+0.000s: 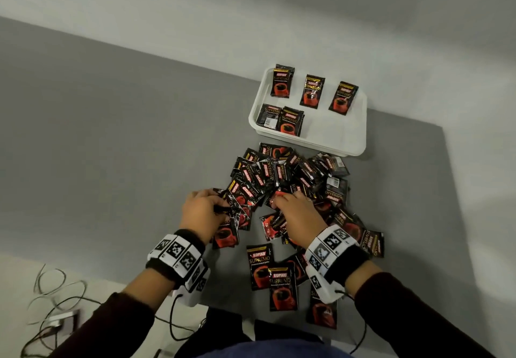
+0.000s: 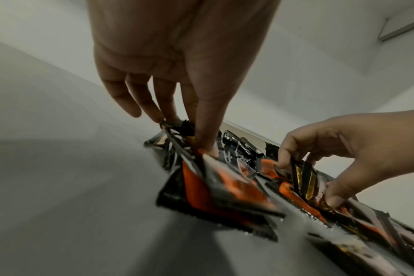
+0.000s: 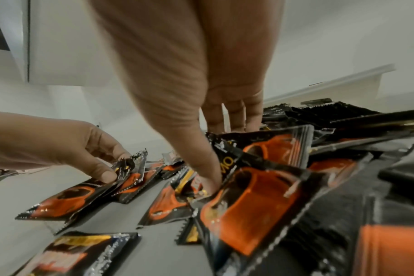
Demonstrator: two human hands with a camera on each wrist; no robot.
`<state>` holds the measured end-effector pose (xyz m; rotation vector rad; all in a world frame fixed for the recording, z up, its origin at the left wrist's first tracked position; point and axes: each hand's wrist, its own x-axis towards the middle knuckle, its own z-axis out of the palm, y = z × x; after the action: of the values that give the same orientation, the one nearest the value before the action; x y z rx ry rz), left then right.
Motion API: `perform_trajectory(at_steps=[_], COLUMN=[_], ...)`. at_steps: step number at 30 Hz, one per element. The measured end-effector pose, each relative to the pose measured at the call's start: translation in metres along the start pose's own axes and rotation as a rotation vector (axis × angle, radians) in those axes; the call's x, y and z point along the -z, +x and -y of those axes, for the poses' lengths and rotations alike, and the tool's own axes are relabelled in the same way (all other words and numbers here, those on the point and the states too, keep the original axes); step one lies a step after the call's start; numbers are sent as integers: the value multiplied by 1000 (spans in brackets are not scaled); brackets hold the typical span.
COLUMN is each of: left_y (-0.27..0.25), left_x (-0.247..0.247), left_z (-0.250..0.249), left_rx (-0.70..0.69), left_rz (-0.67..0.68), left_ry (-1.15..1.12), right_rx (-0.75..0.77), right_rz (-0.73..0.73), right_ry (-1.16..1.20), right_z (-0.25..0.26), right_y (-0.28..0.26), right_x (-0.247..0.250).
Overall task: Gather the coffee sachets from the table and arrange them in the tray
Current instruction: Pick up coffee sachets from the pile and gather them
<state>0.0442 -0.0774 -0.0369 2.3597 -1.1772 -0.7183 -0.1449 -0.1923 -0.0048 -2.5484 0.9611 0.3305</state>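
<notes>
Black-and-red coffee sachets (image 1: 282,173) lie heaped on the grey table (image 1: 125,134) just in front of the white tray (image 1: 337,134). Several sachets lie in rows inside the tray (image 1: 312,91). My left hand (image 1: 220,207) pinches a small bunch of sachets (image 2: 215,188) between thumb and fingers at the pile's left edge. My right hand (image 1: 279,200) is in the pile's middle, its thumb (image 3: 209,184) and fingers pinching sachets (image 3: 262,149). How many each hand holds is hidden.
Loose sachets (image 1: 282,288) lie near the table's front edge between my wrists. Cables and a small device (image 1: 57,320) lie on the pale floor at lower left. The table ends close to the right of the tray.
</notes>
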Motion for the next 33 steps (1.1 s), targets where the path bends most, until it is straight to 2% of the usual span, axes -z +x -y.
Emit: perform_trajectory(at_steps=[2,7,10,12,16,20,24,28,31,33], left_y=[-1,-4,-9,-12,-9,-7,-5,-6,-7,-6], left_x=[1,11,26,36,43,40,37,31,25,24], left_z=[1,0,1,2,5,5,0,-16,-31,-39], left_rx=[-8,-93,-152,-108,97,179,215,133,73,59], left_rz=[-8,-2,-8,26,91,242,315,370,365,301], left_ry=[-22,-292,-449,-709,-1223,-1495,-1566,-1418,-1369,-1388], right_rx=[-11,-101,-180,-207,-213,-195,-218,-139,-74,-46], right_rz=[-39,-62,-75,-83,-141,-190,-206,-286,-349,-395], right_ry=[-32,-103,-67,-10,64,180,452,645,754,770], right_z=[-1,-5,-6,-6,-6,-12,-14,12,40,58], right_y=[-3,-6,-6,-6,-6,-9,-12,-7,-2,0], right_x=[0,-1,-1,1,4,10,19,35,40,41])
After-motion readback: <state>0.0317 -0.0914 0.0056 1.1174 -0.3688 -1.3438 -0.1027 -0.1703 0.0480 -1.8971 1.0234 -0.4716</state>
